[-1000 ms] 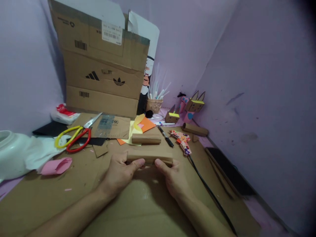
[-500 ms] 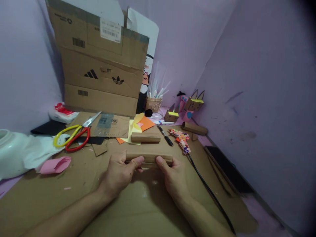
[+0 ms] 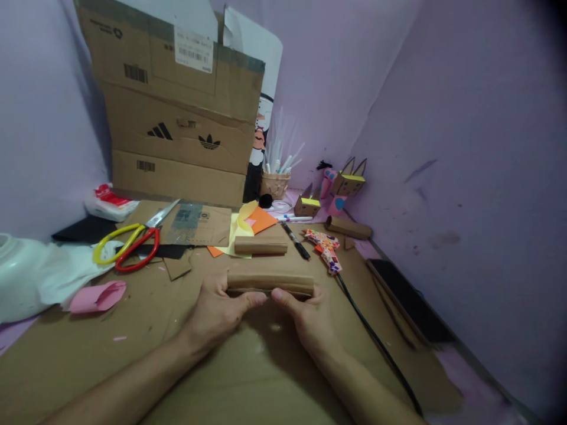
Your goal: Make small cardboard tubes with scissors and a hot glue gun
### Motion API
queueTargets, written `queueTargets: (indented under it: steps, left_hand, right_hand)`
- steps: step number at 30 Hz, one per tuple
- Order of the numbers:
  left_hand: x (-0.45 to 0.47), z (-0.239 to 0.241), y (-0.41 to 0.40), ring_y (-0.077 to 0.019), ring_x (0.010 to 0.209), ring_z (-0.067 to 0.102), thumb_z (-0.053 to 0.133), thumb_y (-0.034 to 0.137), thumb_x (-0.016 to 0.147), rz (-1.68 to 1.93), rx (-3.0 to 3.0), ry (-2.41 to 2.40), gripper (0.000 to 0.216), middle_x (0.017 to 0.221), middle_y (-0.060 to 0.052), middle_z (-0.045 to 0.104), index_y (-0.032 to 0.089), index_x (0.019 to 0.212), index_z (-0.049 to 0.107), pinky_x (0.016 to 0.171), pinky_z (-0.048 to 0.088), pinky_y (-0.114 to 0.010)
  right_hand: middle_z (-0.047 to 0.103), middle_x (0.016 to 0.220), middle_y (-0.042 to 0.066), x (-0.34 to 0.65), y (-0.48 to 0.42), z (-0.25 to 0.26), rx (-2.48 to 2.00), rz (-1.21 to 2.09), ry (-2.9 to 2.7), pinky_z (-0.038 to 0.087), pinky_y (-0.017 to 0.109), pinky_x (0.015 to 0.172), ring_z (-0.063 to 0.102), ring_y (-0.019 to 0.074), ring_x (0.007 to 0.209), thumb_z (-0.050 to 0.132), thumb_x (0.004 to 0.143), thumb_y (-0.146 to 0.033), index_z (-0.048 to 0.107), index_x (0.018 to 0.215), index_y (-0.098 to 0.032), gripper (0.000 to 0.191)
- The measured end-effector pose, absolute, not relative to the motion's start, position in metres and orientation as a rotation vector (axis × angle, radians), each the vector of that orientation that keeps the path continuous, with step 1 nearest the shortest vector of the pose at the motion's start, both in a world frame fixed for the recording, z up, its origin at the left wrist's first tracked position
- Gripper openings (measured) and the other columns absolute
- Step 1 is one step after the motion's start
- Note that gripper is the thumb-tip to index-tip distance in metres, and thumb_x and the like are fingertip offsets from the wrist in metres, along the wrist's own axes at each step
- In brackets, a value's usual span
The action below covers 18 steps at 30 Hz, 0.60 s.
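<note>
A rolled piece of brown cardboard [image 3: 270,281] is held level between my two hands, above the cardboard sheet [image 3: 212,378] that covers the table. My left hand [image 3: 224,304] grips its left end, thumb along the near lower edge. At the right end my right hand [image 3: 303,307] does the same, and the two thumb tips almost meet in the middle. My other fingers are mostly hidden behind the roll. Just beyond it lies a second cardboard roll [image 3: 260,245]. A black pen [image 3: 296,241] and a glue gun with a patterned cover [image 3: 325,249] rest to the right.
Scissors with yellow and red handles [image 3: 128,245] lie at left, near a pink paper roll [image 3: 98,297] and a white container [image 3: 20,280]. A big cardboard panel [image 3: 181,124] stands behind. The glue gun's black cord [image 3: 376,339] runs along the right, beside a dark flat panel [image 3: 410,301].
My thumbs have slid closer together along the cardboard roll's lower edge. The roll has turned slightly, showing more of its smooth outer face. The view has shifted a little.
</note>
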<state>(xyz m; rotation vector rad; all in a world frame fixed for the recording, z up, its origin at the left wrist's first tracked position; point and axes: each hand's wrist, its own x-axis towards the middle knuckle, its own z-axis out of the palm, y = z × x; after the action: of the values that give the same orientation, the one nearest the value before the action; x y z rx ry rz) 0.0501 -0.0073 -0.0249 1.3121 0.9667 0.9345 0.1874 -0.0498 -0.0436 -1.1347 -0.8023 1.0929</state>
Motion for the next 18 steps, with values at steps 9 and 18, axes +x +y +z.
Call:
queueTargets:
  steps: [9, 18]
  left_hand:
    - [0.031, -0.032, 0.009, -0.0135, 0.044, 0.054, 0.069, 0.037, 0.064, 0.795, 1.313, 0.983, 0.022, 0.052, -0.003, 0.065, 0.016, 0.056, 0.069, 0.041, 0.041, -0.022]
    - [0.032, -0.03, 0.01, -0.0119, 0.045, 0.053, 0.076, 0.033, 0.055, 0.916, 1.215, 1.107, 0.021, 0.047, -0.001, 0.062, 0.015, 0.052, 0.066, 0.044, 0.042, -0.021]
  right_hand:
    - [0.072, 0.063, 0.004, 0.201, -0.043, -0.052, -1.073, 1.178, -0.93, 0.053, 0.032, 0.06, 0.065, 0.019, 0.056, 0.072, 0.064, -0.045, 0.074, 0.074, -0.015, 0.031]
    - [0.065, 0.056, 0.001, 0.209, -0.042, -0.058, -1.247, 0.937, -0.887, 0.043, 0.025, 0.054, 0.056, 0.0135, 0.054, 0.076, 0.062, -0.035, 0.073, 0.059, -0.015, 0.021]
